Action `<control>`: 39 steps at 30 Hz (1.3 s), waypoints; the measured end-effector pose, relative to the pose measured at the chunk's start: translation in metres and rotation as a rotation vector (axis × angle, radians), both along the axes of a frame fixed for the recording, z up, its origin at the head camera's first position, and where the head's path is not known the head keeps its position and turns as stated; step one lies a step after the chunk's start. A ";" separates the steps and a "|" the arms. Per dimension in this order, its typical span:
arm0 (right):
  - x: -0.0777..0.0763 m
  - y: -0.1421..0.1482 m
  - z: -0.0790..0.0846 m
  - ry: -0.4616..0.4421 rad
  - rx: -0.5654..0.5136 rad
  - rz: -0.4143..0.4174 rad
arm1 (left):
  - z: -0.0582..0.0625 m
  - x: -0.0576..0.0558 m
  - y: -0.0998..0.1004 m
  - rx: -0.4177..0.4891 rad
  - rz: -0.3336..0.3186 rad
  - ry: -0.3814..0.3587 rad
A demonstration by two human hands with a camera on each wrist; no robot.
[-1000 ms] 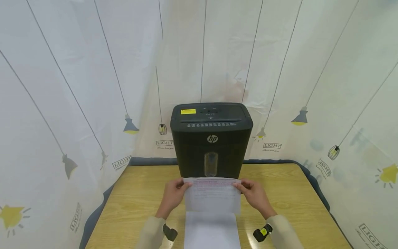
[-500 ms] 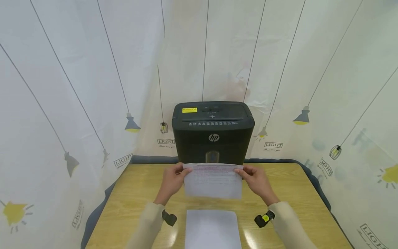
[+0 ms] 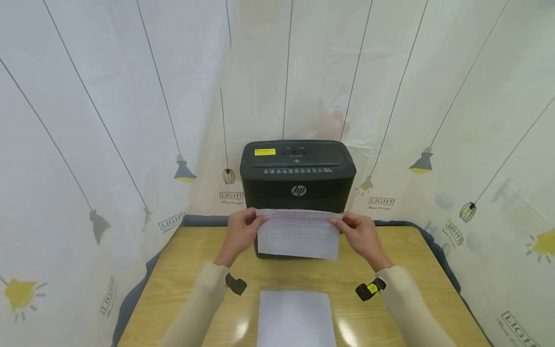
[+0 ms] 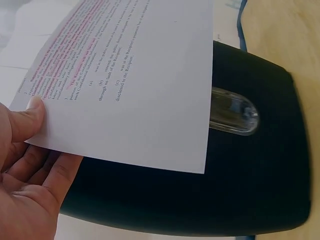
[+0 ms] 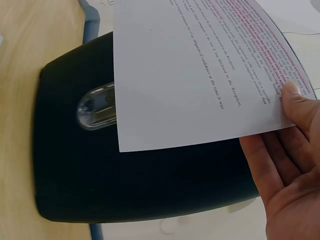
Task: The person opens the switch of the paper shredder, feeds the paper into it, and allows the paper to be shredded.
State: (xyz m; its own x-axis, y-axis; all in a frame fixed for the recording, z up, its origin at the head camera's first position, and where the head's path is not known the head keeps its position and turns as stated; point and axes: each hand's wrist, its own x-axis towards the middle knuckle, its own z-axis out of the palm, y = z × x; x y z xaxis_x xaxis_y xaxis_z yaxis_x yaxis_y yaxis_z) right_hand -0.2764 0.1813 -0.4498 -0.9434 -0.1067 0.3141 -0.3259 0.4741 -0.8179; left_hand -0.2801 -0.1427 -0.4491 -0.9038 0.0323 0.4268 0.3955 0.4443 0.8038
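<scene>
A printed sheet of paper (image 3: pixel 299 236) with pink highlighted lines hangs in front of the black HP paper shredder (image 3: pixel 299 161), hiding much of its front. My left hand (image 3: pixel 243 231) pinches the sheet's upper left corner, thumb on the printed face and fingers behind. At the upper right corner my right hand (image 3: pixel 360 236) pinches it the same way. Both wrist views show the sheet's lower edge hanging free before the shredder's clear window (image 4: pixel 235 112). The feed slot on the shredder's top lies beyond and above the sheet.
A stack of white paper (image 3: pixel 297 318) lies on the wooden table (image 3: pixel 186 270) near its front edge. Behind the shredder hangs a pale curtain (image 3: pixel 260 72) printed with lamps. A yellow label (image 3: pixel 265 152) sits on the shredder's top left.
Both hands have lifted the sheet up and away from the paper stack toward the shredder. Its lower edge now hangs in front of the shredder's base. The stack stays put.
</scene>
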 end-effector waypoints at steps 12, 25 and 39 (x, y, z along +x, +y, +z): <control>-0.012 -0.001 0.036 0.017 0.000 0.012 | 0.037 -0.009 0.001 0.002 0.016 0.017; -0.030 0.002 0.081 0.081 -0.022 0.025 | 0.086 -0.026 0.003 -0.006 -0.014 0.082; -0.044 -0.002 0.134 0.168 -0.005 -0.040 | 0.137 -0.045 0.004 -0.028 -0.001 0.177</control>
State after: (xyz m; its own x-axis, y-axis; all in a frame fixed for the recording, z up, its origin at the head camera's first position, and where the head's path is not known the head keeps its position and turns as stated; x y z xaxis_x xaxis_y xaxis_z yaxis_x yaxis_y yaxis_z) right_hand -0.3207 0.1793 -0.3160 -0.8809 -0.0683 0.4684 -0.4395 0.4858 -0.7556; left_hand -0.3250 -0.1382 -0.3126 -0.8147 0.0472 0.5779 0.5299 0.4652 0.7091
